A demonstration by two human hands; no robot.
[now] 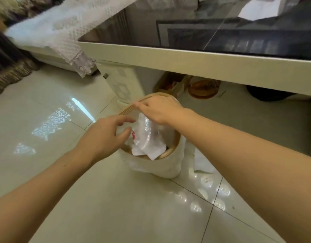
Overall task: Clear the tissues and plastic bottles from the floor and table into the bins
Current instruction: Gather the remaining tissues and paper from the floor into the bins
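The crumpled tissues and plastic wrapper point(147, 137) sit inside the bin point(151, 165), directly under the right hand point(158, 109), whose fingers curl at its far rim. The left hand point(105, 135), fingers loosely spread and empty, hovers just beside the pile.

Two bare forearms, no sleeves, left hand point(105, 135), right hand point(160, 109)

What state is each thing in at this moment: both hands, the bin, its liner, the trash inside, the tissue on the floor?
Left hand: open, fingers spread at the bin mouth.
Right hand: over the bin's far rim.
Bin: upright, uncovered.
Liner: folded over outside.
Trash: heaped to the rim.
Floor tissue: not yet binned.
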